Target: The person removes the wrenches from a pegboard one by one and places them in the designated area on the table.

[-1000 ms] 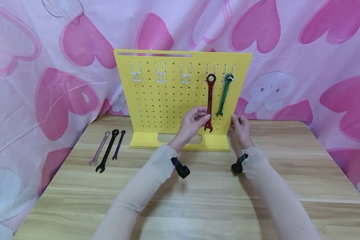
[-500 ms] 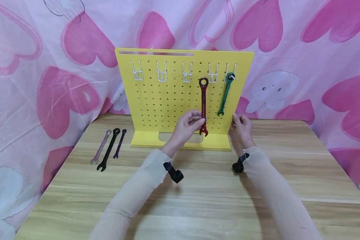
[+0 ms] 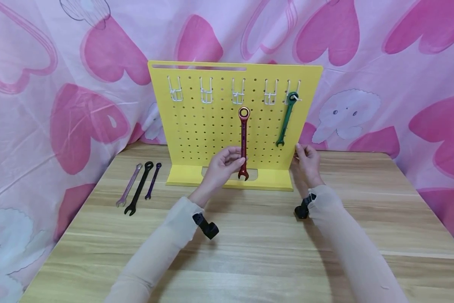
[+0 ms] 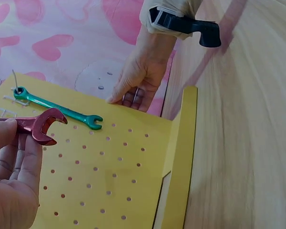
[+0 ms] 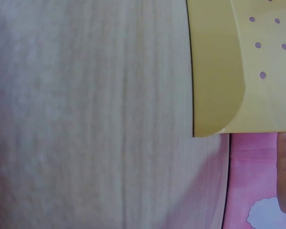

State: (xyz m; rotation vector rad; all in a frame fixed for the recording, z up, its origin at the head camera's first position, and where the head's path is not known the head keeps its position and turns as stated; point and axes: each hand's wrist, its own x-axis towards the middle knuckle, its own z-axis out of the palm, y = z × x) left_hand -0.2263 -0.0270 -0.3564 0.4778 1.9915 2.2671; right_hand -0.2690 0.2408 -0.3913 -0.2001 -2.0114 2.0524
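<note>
My left hand (image 3: 221, 168) pinches a red combination wrench (image 3: 243, 134) near its open end. The wrench stands almost upright in front of the yellow pegboard (image 3: 283, 71), ring end up and apart from the hooks. At the board's right edge, my right hand (image 3: 309, 164) grips the side between thumb and fingers; in the left wrist view its fingers reach partly behind the board. A green combination wrench (image 3: 286, 120) hangs by its ring from the rightmost white hook, slightly tilted. Only a sliver of the right hand shows in the right wrist view.
Left of the board, a pink-purple wrench (image 3: 129, 185), a black wrench (image 3: 139, 189) and a small dark purple wrench (image 3: 153, 181) lie on the wooden table (image 3: 249, 252). Several white wire hooks (image 3: 270, 99) line the board's top. A pink heart-patterned cloth (image 3: 386, 84) hangs behind.
My left hand has drawn the red wrench left and down, away from the hook second from the right, which now shows bare. The right hand has stayed at the board's edge.
</note>
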